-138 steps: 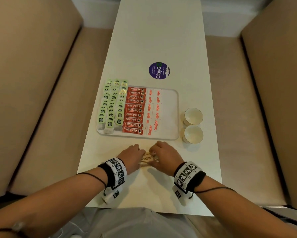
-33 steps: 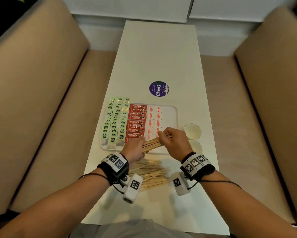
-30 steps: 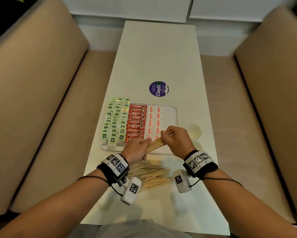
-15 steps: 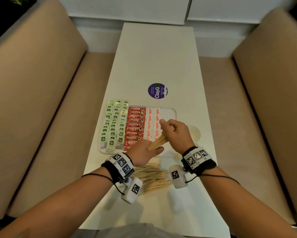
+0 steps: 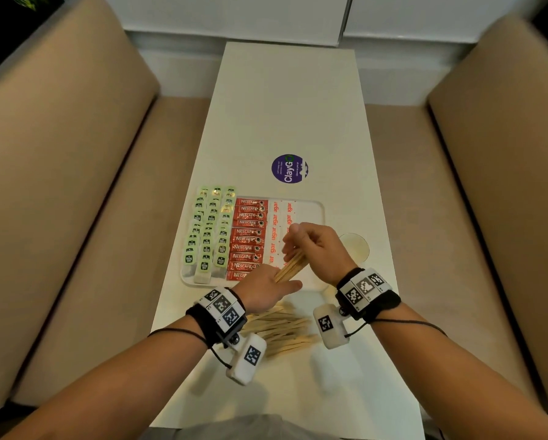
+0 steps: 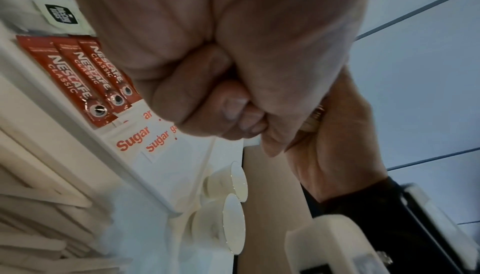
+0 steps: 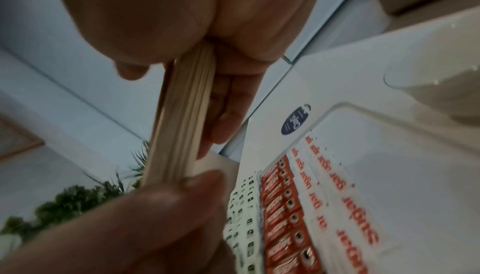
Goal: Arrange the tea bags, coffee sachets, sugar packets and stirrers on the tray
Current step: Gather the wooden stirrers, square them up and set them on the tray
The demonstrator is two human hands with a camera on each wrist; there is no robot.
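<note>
both forearms are reaching forward over the white table [image 5: 288, 100], meeting above the near edge of the white tray [image 5: 319, 214]. the right hand [image 5: 317, 249] is curling its fingers and thumb around the upper end of a bundle of wooden stirrers [image 5: 290, 268], holding it slanted down toward the left hand [image 5: 266, 292]. the left hand is sitting lower, knuckles up, thumb [image 5: 290, 285] lying out along the bundle's lower end; the head view is hiding its fingers. the left wrist view is showing those fingers [image 6: 207, 101] folded tightly into the palm, with the stirrers showing only as a sliver past the thumb, so i cannot tell for sure whether they are closing on the bundle. the right wrist view is giving the stack edge-on [image 7: 179, 118]: thin pale flat sticks pressed together, blurred, with the left hand's fingertip [image 7: 182, 192] butting against their end. the tray is carrying three columns of green-tagged tea bags [image 5: 207, 231] on its left, a column of red nescafe classic sachets [image 5: 247, 239] in the middle, and white sugar packets [image 5: 274, 230] with orange lettering just right of them; the tray's right part is showing bare. a loose heap of stirrers [image 5: 282, 328] is lying on the table near the person, between the wrists. two white cups [image 6: 228, 206] are standing just right of the tray, both plain in the left wrist view, only one [image 5: 355, 247] showing from the head. a round purple sticker [image 5: 289, 168] is lying beyond the tray.
</note>
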